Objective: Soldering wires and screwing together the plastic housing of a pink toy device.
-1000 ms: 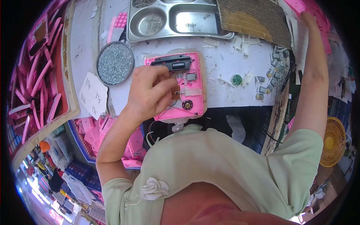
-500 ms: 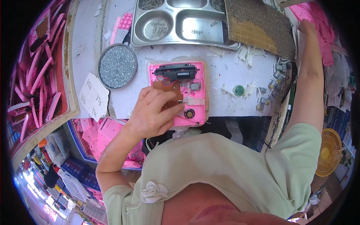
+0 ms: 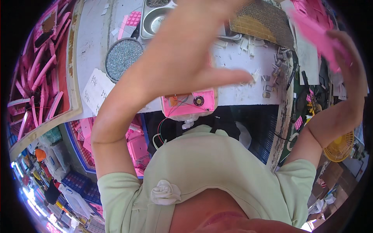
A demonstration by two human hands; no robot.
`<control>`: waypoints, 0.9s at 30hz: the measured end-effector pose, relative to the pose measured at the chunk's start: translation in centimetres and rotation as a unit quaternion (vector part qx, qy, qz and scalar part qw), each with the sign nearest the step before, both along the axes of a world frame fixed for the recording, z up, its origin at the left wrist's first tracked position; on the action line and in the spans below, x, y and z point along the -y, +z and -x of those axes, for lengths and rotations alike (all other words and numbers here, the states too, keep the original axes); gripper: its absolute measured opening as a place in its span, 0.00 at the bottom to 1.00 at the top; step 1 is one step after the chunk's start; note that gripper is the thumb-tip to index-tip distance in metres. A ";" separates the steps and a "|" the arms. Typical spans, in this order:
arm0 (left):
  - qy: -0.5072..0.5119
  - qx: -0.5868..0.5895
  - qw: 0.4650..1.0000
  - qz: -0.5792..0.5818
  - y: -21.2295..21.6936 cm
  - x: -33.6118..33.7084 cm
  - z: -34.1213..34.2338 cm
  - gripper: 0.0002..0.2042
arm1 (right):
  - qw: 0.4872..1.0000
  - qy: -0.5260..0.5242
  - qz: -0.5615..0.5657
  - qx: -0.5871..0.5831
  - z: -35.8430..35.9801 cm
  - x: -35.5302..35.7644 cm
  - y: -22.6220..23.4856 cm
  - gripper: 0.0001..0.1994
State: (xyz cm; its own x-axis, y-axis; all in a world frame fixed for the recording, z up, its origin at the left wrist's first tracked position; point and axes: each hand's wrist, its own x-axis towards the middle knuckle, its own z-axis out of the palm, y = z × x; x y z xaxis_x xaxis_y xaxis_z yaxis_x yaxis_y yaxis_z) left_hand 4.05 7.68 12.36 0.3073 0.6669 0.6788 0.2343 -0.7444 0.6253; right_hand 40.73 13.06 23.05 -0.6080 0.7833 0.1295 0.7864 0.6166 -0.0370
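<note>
My right hand (image 3: pixel 347 52) is clamped on a pink plastic part (image 3: pixel 316 37), with the fingers curled at its near end; motion blur hides the exact finger contacts. The part is held up off the table at the right, near a pile of pink shells (image 3: pixel 309 9).

My left hand (image 3: pixel 190 42) is raised over the work area, palm blurred, thumb well apart from the fingers. No object shows in the gap; the fingertips run past the upper edge, so contact there cannot be told.

Below the left hand, the pink casing (image 3: pixel 188 110) lies on the white table (image 3: pixel 239 97) at the front edge, partly hidden by the hand. A round black component (image 3: pixel 199 101) and thin wires show inside it.

To the left, a round dish (image 3: pixel 106 59) holds small metal pieces. Beyond the hand is a metal tray (image 3: pixel 144 33), partly covered; to the right, a brown board (image 3: pixel 258 27) and small metal cylinders (image 3: pixel 266 87).
</note>
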 end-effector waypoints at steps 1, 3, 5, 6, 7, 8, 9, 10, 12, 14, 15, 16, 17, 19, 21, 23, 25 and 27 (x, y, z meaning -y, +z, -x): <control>-0.032 -0.040 0.999 -0.002 -1.4 0.4 -0.4 0.18 | 0.998 0.054 0.041 0.008 5.3 3.0 0.1 0.17; -0.081 -0.101 0.990 0.053 -2.1 1.3 0.1 0.24 | 0.978 0.167 0.075 -0.097 10.4 3.9 -0.8 0.16; -0.074 -0.080 0.981 0.162 -2.1 2.0 1.7 0.22 | 0.958 0.230 -0.069 -0.157 11.8 3.5 -2.5 0.15; -0.065 -0.015 0.974 0.216 -2.7 2.1 2.3 0.21 | 0.944 0.176 -0.163 -0.228 11.1 2.7 -4.3 0.17; -0.042 0.050 0.962 0.267 -3.2 2.4 3.2 0.20 | 0.935 0.084 -0.109 -0.328 12.9 3.8 -6.5 0.20; -0.009 0.171 0.919 0.355 -3.4 3.1 4.2 0.19 | 0.890 -0.002 -0.053 -0.452 14.8 4.9 -8.7 0.23; 0.006 0.219 0.896 0.385 -4.2 4.0 5.3 0.19 | 0.813 -0.062 -0.010 -0.579 16.9 6.1 -11.1 0.26; 0.003 0.269 0.867 0.420 -4.9 4.5 5.9 0.19 | 0.812 -0.035 0.126 -0.568 16.1 7.4 -13.7 0.29; 0.010 0.280 0.825 0.490 -6.7 5.6 6.1 0.20 | 0.637 -0.065 0.426 -0.639 17.1 10.6 -18.0 0.36; 0.036 0.207 0.820 0.532 -8.6 7.5 6.2 0.29 | 0.675 -0.092 0.400 -0.613 17.6 12.5 -20.0 0.38; 0.055 0.172 0.852 0.492 -9.8 8.4 6.0 0.32 | 0.693 -0.106 0.385 -0.600 17.7 13.4 -20.8 0.39; 0.075 0.139 0.879 0.449 -11.1 9.4 5.8 0.35 | 0.699 -0.119 0.383 -0.592 17.8 14.4 -21.4 0.38; 0.088 0.104 0.904 0.405 -11.8 9.7 5.5 0.38 | 0.706 -0.136 0.375 -0.585 17.5 15.3 -21.9 0.38; 0.093 -0.039 0.920 0.379 -11.8 9.9 6.1 0.45 | 0.730 -0.160 0.372 -0.551 17.2 16.9 -23.0 0.37; 0.124 -0.117 0.908 0.383 -10.7 10.5 6.0 0.45 | 0.761 -0.173 0.380 -0.497 17.0 18.1 -23.9 0.36; 0.131 -0.163 0.924 0.322 -11.4 11.0 6.3 0.44 | 0.800 -0.165 0.358 -0.451 17.5 18.1 -23.6 0.33; 0.139 -0.182 0.922 0.310 -11.6 11.2 6.5 0.44 | 0.824 -0.148 0.342 -0.425 17.5 17.6 -23.8 0.31; 0.150 -0.175 0.907 0.351 -11.5 11.2 6.5 0.43 | 0.837 -0.133 0.339 -0.409 17.5 16.9 -24.2 0.31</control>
State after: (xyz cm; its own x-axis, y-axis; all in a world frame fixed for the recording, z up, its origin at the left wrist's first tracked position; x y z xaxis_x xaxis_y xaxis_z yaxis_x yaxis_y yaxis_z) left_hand -2.45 -3.56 0.90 0.1548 0.9867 -0.0502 0.6368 -0.0608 0.7686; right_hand 23.21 -3.87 -1.11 -0.3262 0.9386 -0.1123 0.4331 0.0428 -0.9003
